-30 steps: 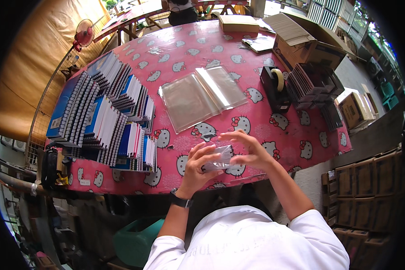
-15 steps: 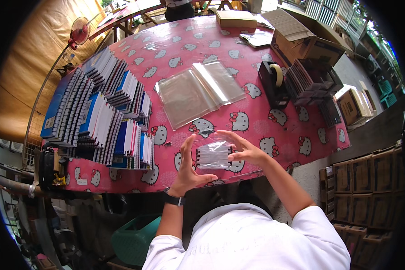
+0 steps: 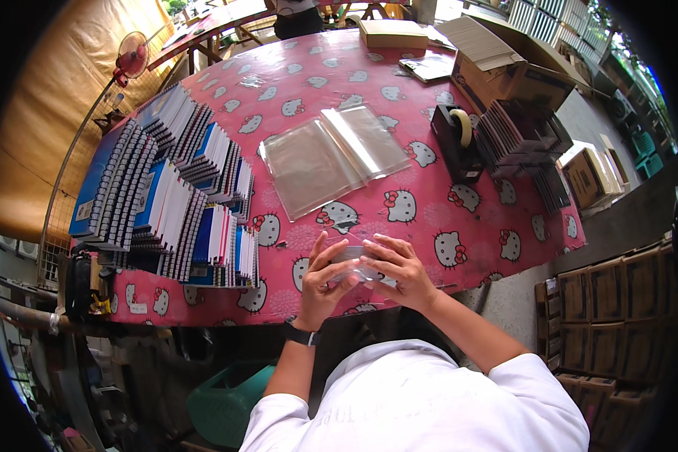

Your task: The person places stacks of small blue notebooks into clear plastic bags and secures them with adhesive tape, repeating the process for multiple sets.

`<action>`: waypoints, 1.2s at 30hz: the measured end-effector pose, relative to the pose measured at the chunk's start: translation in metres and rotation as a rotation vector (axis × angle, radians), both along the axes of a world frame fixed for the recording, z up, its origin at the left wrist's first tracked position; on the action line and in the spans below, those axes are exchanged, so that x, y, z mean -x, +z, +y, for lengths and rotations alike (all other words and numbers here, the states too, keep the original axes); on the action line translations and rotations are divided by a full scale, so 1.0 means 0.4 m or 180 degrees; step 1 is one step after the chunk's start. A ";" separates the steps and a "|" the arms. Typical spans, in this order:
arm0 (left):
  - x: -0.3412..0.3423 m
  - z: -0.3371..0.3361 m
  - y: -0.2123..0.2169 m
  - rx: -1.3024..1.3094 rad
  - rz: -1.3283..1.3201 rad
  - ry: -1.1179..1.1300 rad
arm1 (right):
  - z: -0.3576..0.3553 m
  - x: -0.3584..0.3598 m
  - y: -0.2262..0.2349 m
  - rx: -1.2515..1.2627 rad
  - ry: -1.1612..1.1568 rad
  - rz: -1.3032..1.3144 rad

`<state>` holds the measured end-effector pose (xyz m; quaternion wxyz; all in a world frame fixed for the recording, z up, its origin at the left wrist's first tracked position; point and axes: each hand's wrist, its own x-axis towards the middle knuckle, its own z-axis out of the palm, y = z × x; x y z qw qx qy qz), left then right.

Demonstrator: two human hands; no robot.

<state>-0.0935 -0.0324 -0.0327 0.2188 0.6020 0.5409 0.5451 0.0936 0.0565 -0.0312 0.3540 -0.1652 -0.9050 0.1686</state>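
Note:
Near the table's front edge is a small bundle of spiral notepads in clear plastic wrap, mostly covered by my fingers. From the left, my left hand closes round it, thumb on the near side. My right hand grips the opposite side, its fingers across the top. The two hands' fingertips nearly meet over the wrap. Beyond them lie flat clear plastic sleeves, apart from both hands.
Stacks of blue-covered spiral notebooks fill the table's left side. To the right stand a black tape dispenser, stacked dark-edged pads and an open cardboard box. A green stool is below the table; boxes are piled at right.
Both hands have come together and closed over the wrapped notepads, where they were spread apart around them before. The bundle now shows less and appears tilted.

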 end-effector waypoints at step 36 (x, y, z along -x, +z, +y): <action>-0.102 -0.040 -0.001 0.0146 0.2162 0.0693 | 0.714 -0.365 -0.094 0.1903 -0.3295 0.0255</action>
